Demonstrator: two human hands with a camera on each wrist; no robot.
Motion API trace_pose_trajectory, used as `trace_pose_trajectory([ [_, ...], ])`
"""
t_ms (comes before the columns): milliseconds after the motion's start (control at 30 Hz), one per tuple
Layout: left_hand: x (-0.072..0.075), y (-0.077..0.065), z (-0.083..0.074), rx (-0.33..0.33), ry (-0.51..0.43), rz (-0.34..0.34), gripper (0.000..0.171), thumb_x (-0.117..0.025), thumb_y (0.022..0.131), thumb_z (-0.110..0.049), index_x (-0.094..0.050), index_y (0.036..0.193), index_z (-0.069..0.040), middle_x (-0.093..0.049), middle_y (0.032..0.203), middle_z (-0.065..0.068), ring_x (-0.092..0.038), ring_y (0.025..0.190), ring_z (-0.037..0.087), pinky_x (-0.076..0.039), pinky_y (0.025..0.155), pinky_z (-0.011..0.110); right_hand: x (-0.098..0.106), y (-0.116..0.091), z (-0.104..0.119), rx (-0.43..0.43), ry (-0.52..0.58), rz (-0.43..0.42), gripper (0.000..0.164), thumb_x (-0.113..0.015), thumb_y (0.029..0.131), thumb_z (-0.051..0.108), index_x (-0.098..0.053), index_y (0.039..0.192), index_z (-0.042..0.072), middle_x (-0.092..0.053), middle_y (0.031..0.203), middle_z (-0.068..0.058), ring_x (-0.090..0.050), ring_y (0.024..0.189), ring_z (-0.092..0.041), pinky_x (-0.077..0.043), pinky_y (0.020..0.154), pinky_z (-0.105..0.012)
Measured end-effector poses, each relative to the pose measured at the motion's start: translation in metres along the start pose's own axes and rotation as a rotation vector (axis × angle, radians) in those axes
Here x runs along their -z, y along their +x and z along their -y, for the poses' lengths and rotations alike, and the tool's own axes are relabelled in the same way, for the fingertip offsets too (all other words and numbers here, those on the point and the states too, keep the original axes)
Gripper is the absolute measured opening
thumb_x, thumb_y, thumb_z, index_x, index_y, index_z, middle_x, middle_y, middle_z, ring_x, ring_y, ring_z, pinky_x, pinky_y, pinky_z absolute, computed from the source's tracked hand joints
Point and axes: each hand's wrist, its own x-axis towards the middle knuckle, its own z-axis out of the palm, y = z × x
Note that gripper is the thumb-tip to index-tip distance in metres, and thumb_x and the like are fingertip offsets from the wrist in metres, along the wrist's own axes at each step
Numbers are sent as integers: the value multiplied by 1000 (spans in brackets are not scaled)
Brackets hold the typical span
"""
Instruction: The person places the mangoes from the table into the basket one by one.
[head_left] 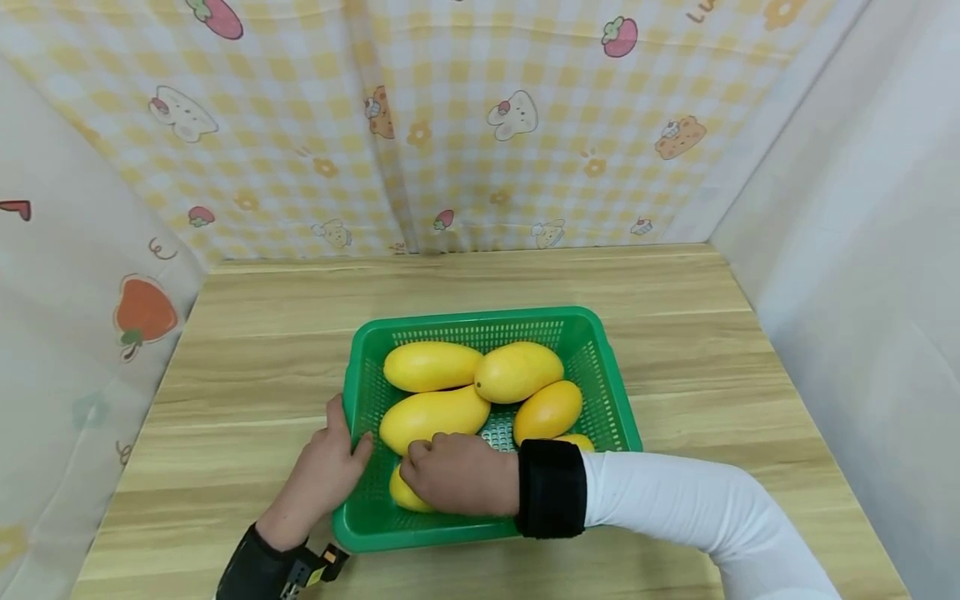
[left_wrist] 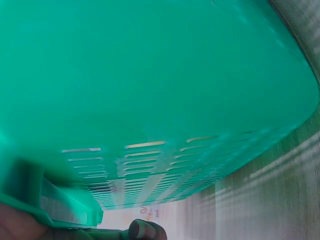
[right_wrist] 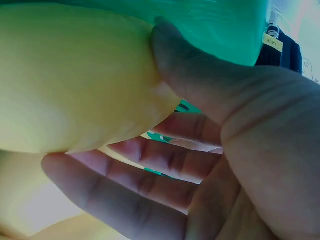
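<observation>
A green plastic basket (head_left: 420,537) with slotted walls holds several yellow mangoes. My left hand (head_left: 326,471) grips its left rim, thumb over the top edge and fingers on the outer side; the basket's outer wall (left_wrist: 150,85) fills most of the left wrist view. Inside the front left corner, my right hand (head_left: 467,477) holds a mango (head_left: 405,492), mostly covered by the hand from above. In the right wrist view, thumb and fingertips (right_wrist: 60,172) curl round opposite sides of this mango (right_wrist: 75,80).
Behind it lie a long mango (head_left: 431,417), another mango (head_left: 431,367) at the back left and one (head_left: 519,372) at the back right. A smaller, deeper-yellow mango (head_left: 550,411) lies at right. The wooden table (head_left: 675,358) meets a checked curtain (head_left: 450,167) at the back.
</observation>
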Motion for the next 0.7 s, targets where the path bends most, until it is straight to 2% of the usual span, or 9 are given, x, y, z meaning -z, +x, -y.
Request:
trace_pose_trajectory([
  [100, -1, 1, 0, 1, -12, 6, 64, -47, 97, -9, -7, 144, 6, -60, 80, 20, -63, 58, 22, -51, 46, 30, 1, 0, -3, -3, 53, 53, 26, -56, 96, 34, -62, 118, 20, -57, 90, 7, -53, 63, -6, -46, 55, -15],
  [200, -1, 2, -1, 6, -31, 13, 64, -47, 97, -9, -7, 144, 5, -61, 85, 23, -64, 59, 24, -51, 45, 30, 5, -2, -12, -15, 198, 129, 40, -62, 90, 47, -59, 122, 22, -57, 97, 7, -55, 71, -7, -46, 56, -18],
  [333, -2, 0, -2, 15, -39, 20, 64, -48, 97, -10, -7, 144, 4, -61, 88, 25, -65, 60, 24, -52, 47, 31, 11, -17, -31, -56, 330, 168, 55, -58, 87, 57, -55, 130, 23, -58, 109, 4, -58, 87, -12, -49, 64, -22],
  [467, -1, -3, -1, 28, -21, 20, 65, -48, 98, -12, -6, 144, 6, -61, 89, 26, -64, 60, 22, -52, 47, 30, 13, -42, -53, -119, 341, 90, 59, -55, 90, 55, -52, 136, 19, -58, 116, -2, -56, 99, -17, -49, 80, -26],
  [533, 0, -4, 0, 29, 7, 11, 66, -49, 98, -14, -7, 144, 8, -60, 94, 29, -64, 61, 23, -51, 46, 30, 15, -58, -63, -165, 378, 38, 59, -56, 91, 52, -50, 138, 17, -56, 121, -4, -54, 107, -20, -46, 89, -29],
  [633, 2, -5, 2, 4, 69, -20, 68, -50, 99, -20, -10, 144, 11, -52, 114, 36, -65, 75, 31, -53, 52, 34, 17, -82, -75, -237, 431, -82, 57, -58, 92, 47, -50, 138, 15, -55, 126, -7, -51, 115, -23, -43, 95, -33],
  [700, 3, -5, 3, -34, 84, -67, 70, -51, 99, -26, -14, 144, 13, -45, 124, 35, -62, 87, 37, -53, 56, 37, 16, -100, -82, -278, 467, -181, 56, -60, 92, 44, -51, 137, 13, -54, 127, -8, -49, 119, -24, -41, 98, -36],
])
